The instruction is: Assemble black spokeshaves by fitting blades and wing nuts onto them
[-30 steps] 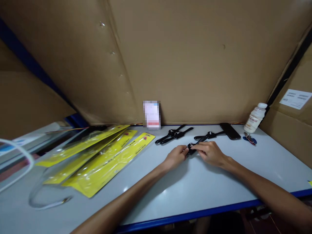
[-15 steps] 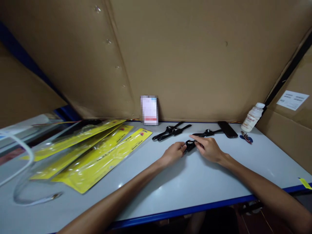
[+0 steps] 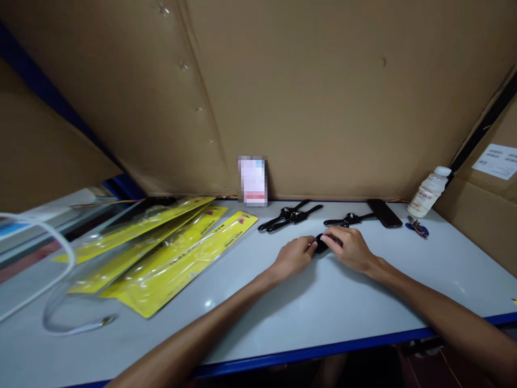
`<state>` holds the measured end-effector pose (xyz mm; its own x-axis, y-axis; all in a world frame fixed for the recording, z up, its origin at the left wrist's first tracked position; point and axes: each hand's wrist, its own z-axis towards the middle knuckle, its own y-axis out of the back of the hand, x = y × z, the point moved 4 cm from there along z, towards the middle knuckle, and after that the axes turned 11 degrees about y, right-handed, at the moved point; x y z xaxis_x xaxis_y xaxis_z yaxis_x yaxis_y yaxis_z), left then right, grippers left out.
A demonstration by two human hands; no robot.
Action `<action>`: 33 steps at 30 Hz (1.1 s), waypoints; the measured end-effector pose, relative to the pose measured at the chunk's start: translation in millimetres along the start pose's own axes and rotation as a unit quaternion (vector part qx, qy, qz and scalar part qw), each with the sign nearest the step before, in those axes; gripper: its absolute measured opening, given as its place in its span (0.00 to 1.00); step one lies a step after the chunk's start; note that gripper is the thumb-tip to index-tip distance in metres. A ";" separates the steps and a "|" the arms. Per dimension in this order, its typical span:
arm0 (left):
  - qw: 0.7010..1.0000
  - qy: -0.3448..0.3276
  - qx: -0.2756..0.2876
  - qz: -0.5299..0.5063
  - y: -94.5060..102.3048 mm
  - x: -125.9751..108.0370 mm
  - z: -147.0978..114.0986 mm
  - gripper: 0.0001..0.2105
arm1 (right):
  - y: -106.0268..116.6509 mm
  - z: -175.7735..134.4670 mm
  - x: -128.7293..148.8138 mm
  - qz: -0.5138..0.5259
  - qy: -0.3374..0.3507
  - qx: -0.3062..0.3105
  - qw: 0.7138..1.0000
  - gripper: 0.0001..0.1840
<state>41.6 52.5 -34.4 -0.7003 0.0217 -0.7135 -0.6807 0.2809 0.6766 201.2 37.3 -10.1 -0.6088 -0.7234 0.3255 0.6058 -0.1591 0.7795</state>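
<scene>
A black spokeshave (image 3: 321, 244) is between my two hands over the table, its handles mostly covered by my fingers. My left hand (image 3: 297, 253) is closed round its left end. Thumb and fingers of my right hand (image 3: 350, 249) are bent and pressed together at its middle and right side, hiding that part. Just beyond, another black spokeshave (image 3: 350, 219) lies on the table. To the left of it two more spokeshaves (image 3: 298, 216) lie side by side, slanting, with pale metal bits at their centres.
Yellow blister packs (image 3: 194, 264) spread across the left, near a white cable (image 3: 64, 258). A phone with a lit, blurred screen (image 3: 253, 182) leans on the cardboard wall (image 3: 307, 97). A dark phone (image 3: 384, 214), keys (image 3: 418, 227) and a white-capped bottle (image 3: 428, 193) are at the right.
My right index finger, stretched out before, is now bent in onto the spokeshave. The view has shifted slightly, and both hands stay at the same tool.
</scene>
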 end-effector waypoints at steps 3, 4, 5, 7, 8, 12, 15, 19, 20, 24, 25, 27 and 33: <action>0.997 0.005 -0.001 0.072 -0.7 -5.7 -4.3 0.13 | -2.2 -0.7 -1.9 -0.002 -0.020 0.000 1.000 0.12; 0.996 0.007 -0.002 0.089 -1.0 -7.3 -5.6 0.14 | -2.9 -0.9 -2.3 0.000 -0.025 -0.001 1.000 0.11; 0.995 0.009 -0.003 0.104 -1.2 -8.8 -6.8 0.15 | -3.8 -1.1 -2.4 0.003 -0.027 -0.002 1.000 0.10; 0.992 0.010 -0.005 0.127 -1.5 -11.2 -8.9 0.16 | -5.2 -1.4 -2.4 0.008 -0.029 -0.005 1.000 0.09; 0.991 0.010 -0.006 0.136 -1.6 -12.3 -9.9 0.16 | -5.8 -1.6 -2.6 0.010 -0.031 -0.007 0.999 0.09; 0.987 0.011 -0.010 0.161 -1.2 -15.5 -13.2 0.17 | -7.8 -2.4 -3.9 0.022 -0.032 -0.011 0.999 0.08; 0.986 0.010 -0.012 0.168 -1.3 -16.3 -14.0 0.18 | -8.6 -2.2 -4.2 0.026 -0.028 -0.007 0.999 0.08; 0.986 0.012 -0.018 0.168 -2.0 -14.3 -12.6 0.17 | -7.9 -1.7 -2.8 0.023 -0.023 -0.009 0.999 0.05; 0.986 0.013 -0.018 0.168 -2.2 -13.5 -12.1 0.17 | -7.7 -1.6 -2.2 0.024 -0.020 -0.010 0.999 0.05; 0.985 0.015 -0.017 0.169 -2.3 -11.8 -10.7 0.17 | -7.9 -2.4 -0.1 0.029 -0.005 0.000 1.000 0.03; 0.985 0.014 -0.016 0.169 -2.1 -11.6 -10.5 0.17 | -8.1 -2.8 0.0 0.028 -0.001 0.004 1.000 0.04; 0.985 0.015 -0.016 0.169 -1.7 -11.4 -10.0 0.16 | -8.8 -3.5 0.0 0.021 0.006 0.011 1.000 0.08; 0.986 0.020 -0.011 0.163 -0.9 -9.2 -8.2 0.16 | -7.7 -3.7 -1.0 0.008 0.002 -0.004 1.000 0.07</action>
<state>46.9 44.2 -27.0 -0.8899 0.0699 -0.4508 -0.4230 0.2440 0.8727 199.0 36.8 -18.4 -0.5973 -0.7287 0.3351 0.6191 -0.1533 0.7702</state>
